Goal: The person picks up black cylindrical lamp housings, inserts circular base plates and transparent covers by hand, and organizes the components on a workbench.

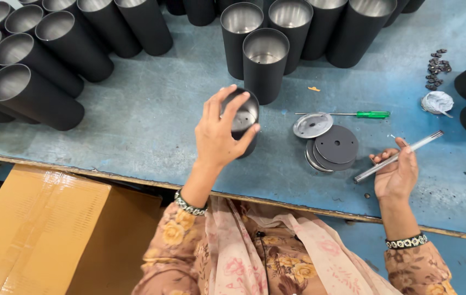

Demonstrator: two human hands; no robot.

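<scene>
**Black cylinder held at the frame's centre**

A short black metal cylinder [242, 121] with a bare silvery inside sits at the centre of the frame, its open end facing up, a small hole showing in its floor. The left hand [219, 134] has its grip clamped around the rim and wall. To the right, the right hand [396, 172] has its grip closed on a thin metal rod [399, 155] that slants up to the right. Between the hands lie stacked round discs [332, 146], some dark grey, one shiny. A green-handled screwdriver [353, 114] lies above them on the blue worktop [151, 109]. Taller black cylinders [265, 63] crowd the top of the frame.
</scene>
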